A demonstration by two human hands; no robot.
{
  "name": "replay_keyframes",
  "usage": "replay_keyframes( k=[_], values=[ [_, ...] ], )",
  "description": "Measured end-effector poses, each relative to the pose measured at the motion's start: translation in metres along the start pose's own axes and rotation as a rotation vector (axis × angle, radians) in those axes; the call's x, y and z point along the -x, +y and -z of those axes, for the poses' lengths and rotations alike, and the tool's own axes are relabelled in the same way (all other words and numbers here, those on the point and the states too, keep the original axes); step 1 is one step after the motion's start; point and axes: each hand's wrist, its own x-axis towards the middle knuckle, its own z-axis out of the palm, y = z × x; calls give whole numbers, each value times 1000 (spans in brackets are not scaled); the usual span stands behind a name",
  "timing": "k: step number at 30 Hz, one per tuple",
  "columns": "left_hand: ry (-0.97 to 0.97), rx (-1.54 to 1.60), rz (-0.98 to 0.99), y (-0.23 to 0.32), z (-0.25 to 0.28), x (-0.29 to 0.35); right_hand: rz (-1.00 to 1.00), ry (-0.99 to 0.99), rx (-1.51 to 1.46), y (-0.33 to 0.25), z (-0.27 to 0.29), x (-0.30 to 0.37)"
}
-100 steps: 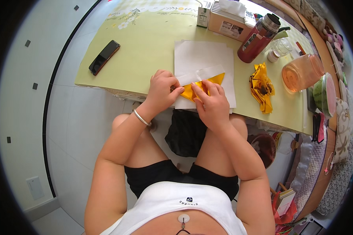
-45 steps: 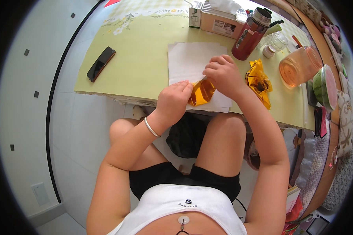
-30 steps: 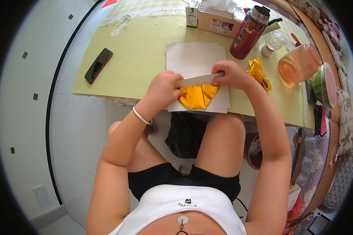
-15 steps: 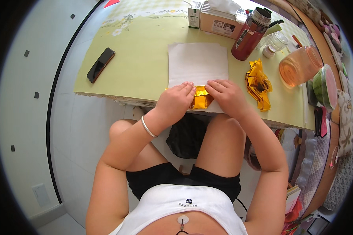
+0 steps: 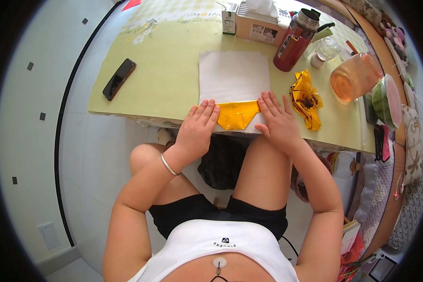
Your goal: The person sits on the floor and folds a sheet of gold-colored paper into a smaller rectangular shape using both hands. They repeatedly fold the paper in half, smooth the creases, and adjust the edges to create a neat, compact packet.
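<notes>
A shiny gold foil paper [image 5: 238, 115], folded into a trapezoid with its long straight edge on the far side, lies at the table's front edge. Beneath it is a white sheet of paper [image 5: 234, 75] that stretches away from me. My left hand [image 5: 201, 125] rests flat on the foil's left end, fingers stretched out together. On the opposite end, my right hand [image 5: 281, 118] lies flat with its fingertips at the foil's corner and the thumb spread away. Neither hand grips anything. To the right of my right hand sits a crumpled gold foil piece [image 5: 306, 99] with a dark patch in its middle.
A phone [image 5: 119, 79] lies at the table's left. Toward the back right stand a tissue box [image 5: 258, 28], a small carton [image 5: 229, 22], a red thermos [image 5: 296, 42], a glass jar [image 5: 329, 47], a pinkish plastic jug [image 5: 356, 77] and a cut watermelon [image 5: 384, 101].
My hands have moved apart, the left one leftward and the right one rightward. More of the folded gold foil now shows between them, and my right fingers have spread.
</notes>
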Motion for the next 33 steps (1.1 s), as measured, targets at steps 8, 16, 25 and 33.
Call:
replay_keyframes(
  k=[8,16,25,33],
  values=[
    [-60,92,-26,8,9,-9,62,-37,-296,-39,-5,-18],
    [121,100,2,6,12,-8,-70,22,-195,-26,4,-16],
    [253,71,-47,-8,4,-12,-39,-36,-230,-22,-2,-8],
    [348,99,-74,-17,-3,-30,-69,-54,-572,-14,18,-10]
  ],
)
